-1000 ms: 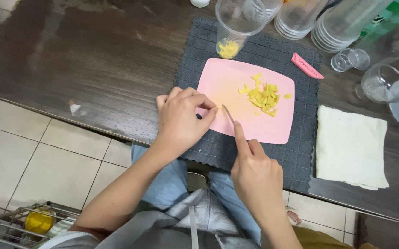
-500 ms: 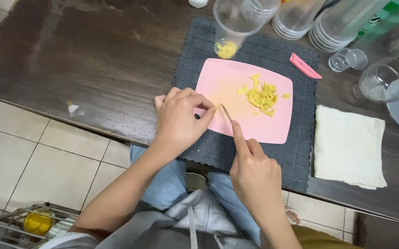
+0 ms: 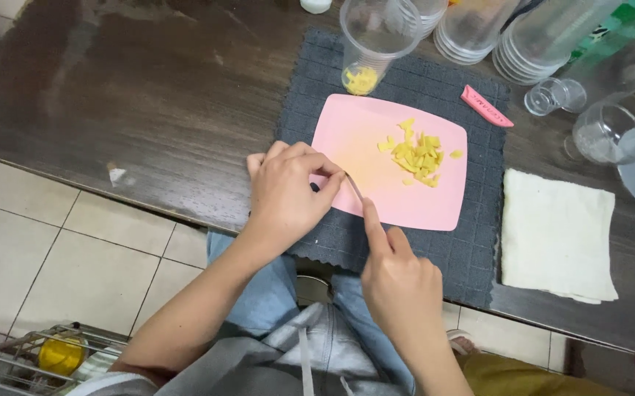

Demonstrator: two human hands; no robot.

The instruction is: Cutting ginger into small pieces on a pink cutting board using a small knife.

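The knife (image 3: 354,187) lies at the near-left corner of the pink cutting board (image 3: 391,165), its thin blade edge just visible between the two hands. Its long axis runs diagonally, from the near right at the handle end to the far left at the tip, so the tip points away from the person and toward the left hand.

The right hand (image 3: 398,282) is closed around the handle, with the index finger extended along the spine of the blade. The left hand (image 3: 284,191) is curled, its fingertips pressed together in a pinch over a small item at the board's corner; the item itself is hidden under the fingers, and only a dark spot shows beside them.

Hazard: the blade sits just beside the left fingertips. A slip of the blade or of the pinched item would likely bring the edge against those fingers.

A heap of yellow cut pieces (image 3: 416,154) lies right of centre on the board. The board rests on a dark grey mat (image 3: 479,242) on the table (image 3: 149,95). A clear cup (image 3: 372,44) holding yellow pieces stands at the mat's far edge.
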